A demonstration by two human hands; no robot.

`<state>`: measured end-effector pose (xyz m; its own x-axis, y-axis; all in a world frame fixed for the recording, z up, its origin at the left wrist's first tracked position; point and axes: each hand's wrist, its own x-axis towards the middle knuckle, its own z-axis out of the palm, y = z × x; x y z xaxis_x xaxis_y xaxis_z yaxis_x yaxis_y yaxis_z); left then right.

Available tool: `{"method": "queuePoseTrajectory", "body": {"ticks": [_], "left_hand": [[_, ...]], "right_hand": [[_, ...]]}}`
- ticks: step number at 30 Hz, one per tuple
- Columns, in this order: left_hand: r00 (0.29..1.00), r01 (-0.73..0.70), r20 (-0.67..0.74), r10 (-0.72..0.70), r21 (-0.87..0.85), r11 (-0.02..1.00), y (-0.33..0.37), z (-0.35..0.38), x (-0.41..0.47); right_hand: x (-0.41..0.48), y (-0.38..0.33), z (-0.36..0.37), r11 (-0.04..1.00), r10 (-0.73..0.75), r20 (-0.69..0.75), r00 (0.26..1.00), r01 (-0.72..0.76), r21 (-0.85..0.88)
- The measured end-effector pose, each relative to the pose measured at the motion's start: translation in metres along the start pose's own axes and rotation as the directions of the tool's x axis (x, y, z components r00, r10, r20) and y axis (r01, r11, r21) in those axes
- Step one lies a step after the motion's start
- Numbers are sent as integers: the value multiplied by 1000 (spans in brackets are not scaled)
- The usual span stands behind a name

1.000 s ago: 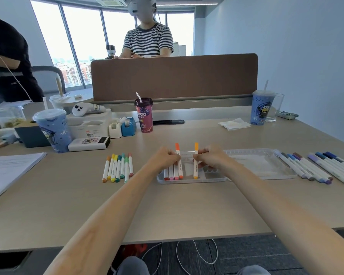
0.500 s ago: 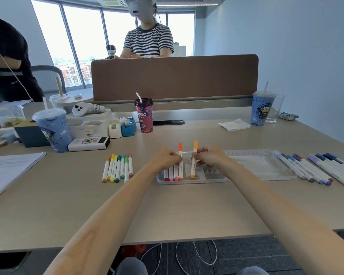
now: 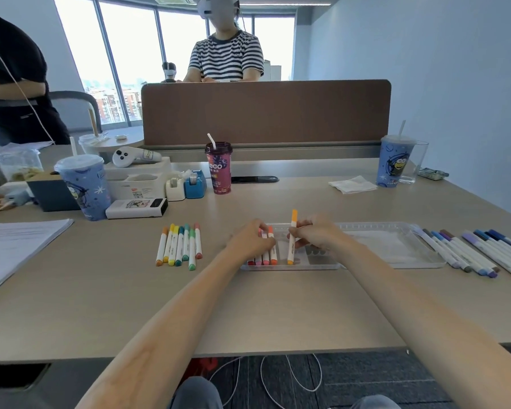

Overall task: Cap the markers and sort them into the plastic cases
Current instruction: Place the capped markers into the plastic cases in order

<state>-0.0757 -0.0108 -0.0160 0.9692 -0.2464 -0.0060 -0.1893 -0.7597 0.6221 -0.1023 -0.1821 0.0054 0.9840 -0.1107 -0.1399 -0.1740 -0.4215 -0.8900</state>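
A clear plastic case (image 3: 322, 265) lies in the middle of the table with several red, pink and orange capped markers (image 3: 261, 259) lined up in its left end. My left hand (image 3: 252, 242) rests curled on those markers, fingers on the orange one (image 3: 273, 255). My right hand (image 3: 317, 236) pinches a yellow-orange capped marker (image 3: 291, 237), tilted up over the case beside the row. A second clear case (image 3: 396, 249) lies to the right. Several yellow, green and teal markers (image 3: 179, 245) lie on the left; several blue and purple markers (image 3: 478, 252) lie on the right.
Behind the cases stand a purple drink cup (image 3: 219, 168), two tape dispensers (image 3: 186, 185), a white box (image 3: 136, 208) and a blue cup (image 3: 84, 185). Another blue cup (image 3: 394, 162), a glass and a napkin (image 3: 351, 184) sit far right. Papers (image 3: 15, 246) lie left.
My left hand lowered the orange marker from upright into the row in the case. The right hand's yellow-orange marker stays raised, shifted slightly.
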Motion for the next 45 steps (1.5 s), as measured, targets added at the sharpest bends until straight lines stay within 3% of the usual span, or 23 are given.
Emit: {"method": "queuePoseTrajectory", "body": {"ticks": [10, 23, 38, 45], "left_hand": [[999, -30, -15, 32, 112, 993, -5, 2, 6], [1000, -23, 1, 23, 124, 992, -9, 5, 13], [996, -4, -82, 23, 219, 976, -1, 10, 9], [993, -79, -88, 84, 56, 995, -15, 5, 7]], "right_hand": [[-2, -3, 2, 1000, 0, -3, 1000, 0, -7], [-3, 1, -5, 1000, -2, -18, 1000, 2, -3], [0, 5, 3, 1000, -17, -32, 999, 16, -26], [1, 0, -1, 998, 23, -1, 1000, -23, -53]]}}
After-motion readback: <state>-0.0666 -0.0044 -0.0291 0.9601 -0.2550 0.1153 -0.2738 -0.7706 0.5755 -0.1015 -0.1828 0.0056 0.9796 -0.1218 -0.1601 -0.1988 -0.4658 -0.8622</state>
